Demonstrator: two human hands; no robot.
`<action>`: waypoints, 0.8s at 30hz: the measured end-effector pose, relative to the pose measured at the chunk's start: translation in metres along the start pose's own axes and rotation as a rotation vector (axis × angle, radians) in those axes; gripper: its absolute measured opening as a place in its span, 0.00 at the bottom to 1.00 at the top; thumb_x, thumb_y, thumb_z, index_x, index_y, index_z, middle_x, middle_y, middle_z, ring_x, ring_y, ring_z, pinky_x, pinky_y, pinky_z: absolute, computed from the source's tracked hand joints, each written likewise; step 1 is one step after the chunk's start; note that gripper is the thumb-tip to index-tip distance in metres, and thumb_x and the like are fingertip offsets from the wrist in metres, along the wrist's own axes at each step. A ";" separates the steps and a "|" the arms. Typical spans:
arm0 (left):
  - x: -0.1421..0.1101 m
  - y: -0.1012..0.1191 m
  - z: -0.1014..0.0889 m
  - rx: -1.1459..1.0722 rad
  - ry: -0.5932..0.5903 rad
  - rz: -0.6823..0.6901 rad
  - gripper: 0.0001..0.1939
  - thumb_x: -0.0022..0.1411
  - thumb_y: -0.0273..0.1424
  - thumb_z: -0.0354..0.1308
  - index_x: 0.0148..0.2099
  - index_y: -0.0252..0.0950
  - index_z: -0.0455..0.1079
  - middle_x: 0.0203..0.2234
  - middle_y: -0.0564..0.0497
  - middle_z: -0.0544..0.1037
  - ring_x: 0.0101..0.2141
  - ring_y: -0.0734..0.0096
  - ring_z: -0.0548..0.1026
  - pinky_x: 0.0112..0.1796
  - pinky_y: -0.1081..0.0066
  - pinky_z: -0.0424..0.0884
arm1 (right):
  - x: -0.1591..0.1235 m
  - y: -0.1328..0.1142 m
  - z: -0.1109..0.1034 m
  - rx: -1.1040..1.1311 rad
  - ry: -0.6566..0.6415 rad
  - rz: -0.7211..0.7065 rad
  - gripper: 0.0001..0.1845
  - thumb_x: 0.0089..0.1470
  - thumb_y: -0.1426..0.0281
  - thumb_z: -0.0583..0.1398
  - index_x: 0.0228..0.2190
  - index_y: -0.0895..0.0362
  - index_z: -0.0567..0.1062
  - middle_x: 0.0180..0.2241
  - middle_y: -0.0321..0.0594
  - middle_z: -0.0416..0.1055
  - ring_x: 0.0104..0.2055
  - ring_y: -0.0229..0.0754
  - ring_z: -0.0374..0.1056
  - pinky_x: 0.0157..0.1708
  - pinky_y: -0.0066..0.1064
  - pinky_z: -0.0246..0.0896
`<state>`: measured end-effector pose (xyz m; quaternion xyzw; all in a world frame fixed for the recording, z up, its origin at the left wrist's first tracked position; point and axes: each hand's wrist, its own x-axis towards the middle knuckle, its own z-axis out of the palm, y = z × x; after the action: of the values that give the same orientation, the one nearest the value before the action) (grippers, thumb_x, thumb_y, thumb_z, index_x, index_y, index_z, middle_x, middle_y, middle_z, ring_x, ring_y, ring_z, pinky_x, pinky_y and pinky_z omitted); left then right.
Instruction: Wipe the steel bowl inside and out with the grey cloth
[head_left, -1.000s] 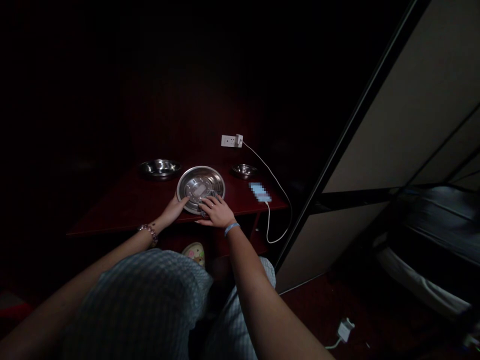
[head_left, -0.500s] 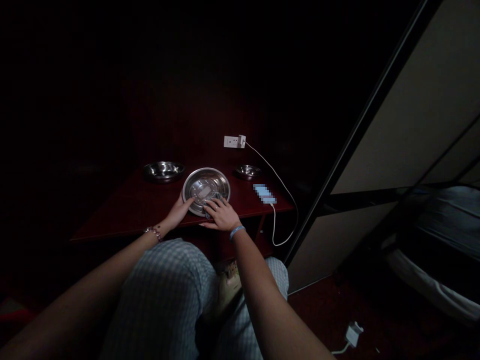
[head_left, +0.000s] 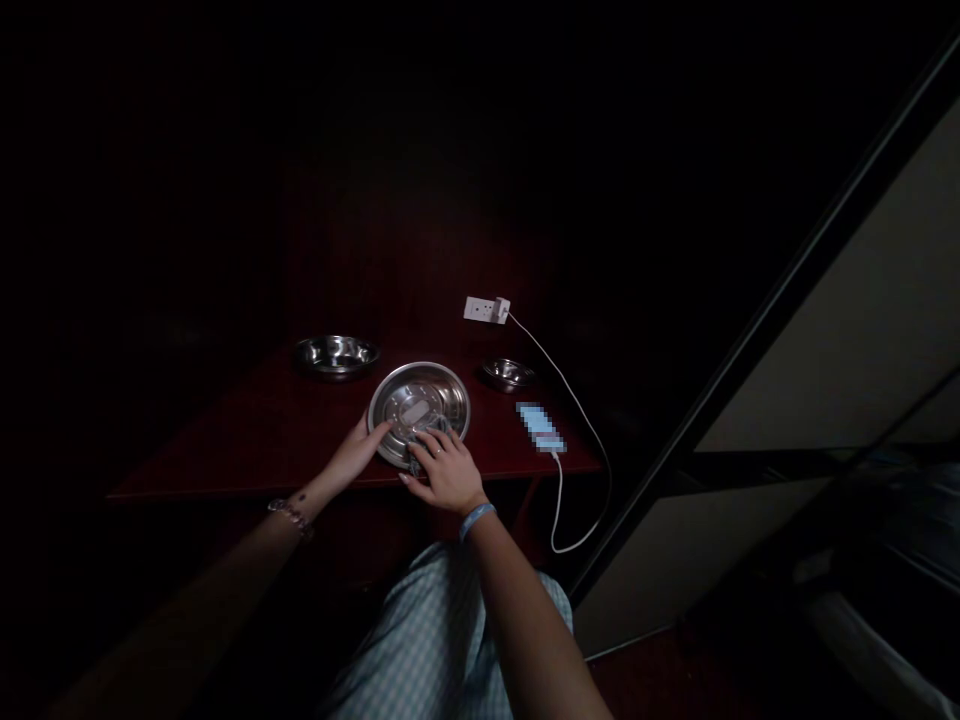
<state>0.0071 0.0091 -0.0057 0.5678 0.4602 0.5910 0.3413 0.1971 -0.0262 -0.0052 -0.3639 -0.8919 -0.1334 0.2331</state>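
Head camera: On my feed from the dim room, the wearer's left hand (head_left: 362, 449) grips the near left rim of a steel basin (head_left: 421, 392), thumb over the edge and fingers behind it. The right hand (head_left: 448, 475), a ring on one finger, lies palm down with its fingers spread over a stringy grey scrubber (head_left: 414, 464) at the basin's near right side; I cannot tell from here whether those fingers clasp it or merely press. The hands are apart from each other, both at the one basin, which tilts its open side toward my lens at the front edge of a dark red table (head_left: 255, 450). A pale label shows on the basin's floor. Behind it to the left I see a shallow steel bowl (head_left: 336, 360); behind it to the right, a smaller steel bowl (head_left: 508, 375). Nearer the table's right end lies a pixelated phone (head_left: 541, 428), its white cable (head_left: 559, 515) looping past the edge and up to a charger (head_left: 501, 310) in the wall socket (head_left: 478, 309). Checked trousers (head_left: 435, 630) fill the foreground.
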 end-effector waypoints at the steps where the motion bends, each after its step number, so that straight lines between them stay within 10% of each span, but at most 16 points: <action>1: 0.000 0.000 0.000 -0.004 0.003 -0.004 0.27 0.57 0.40 0.53 0.56 0.33 0.67 0.53 0.41 0.76 0.56 0.57 0.71 0.60 0.58 0.61 | 0.000 -0.001 -0.001 0.019 0.008 0.014 0.26 0.59 0.54 0.58 0.53 0.55 0.71 0.58 0.47 0.66 0.61 0.52 0.58 0.64 0.51 0.48; 15: -0.010 -0.021 0.004 -0.017 -0.031 -0.143 0.31 0.56 0.47 0.53 0.58 0.36 0.67 0.55 0.39 0.75 0.57 0.54 0.72 0.60 0.57 0.63 | 0.038 -0.011 -0.004 0.335 0.153 0.271 0.19 0.55 0.74 0.59 0.48 0.47 0.72 0.46 0.40 0.73 0.51 0.50 0.68 0.64 0.58 0.51; 24: -0.027 -0.047 -0.010 0.046 -0.081 -0.262 0.36 0.48 0.45 0.60 0.62 0.61 0.64 0.52 0.52 0.77 0.56 0.46 0.72 0.52 0.48 0.72 | 0.022 0.015 0.059 0.284 0.148 0.261 0.36 0.46 0.74 0.62 0.56 0.36 0.68 0.53 0.40 0.70 0.58 0.62 0.64 0.61 0.66 0.53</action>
<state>-0.0047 -0.0015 -0.0586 0.5340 0.5294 0.5074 0.4209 0.1755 0.0214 -0.0440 -0.4290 -0.8276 -0.0011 0.3621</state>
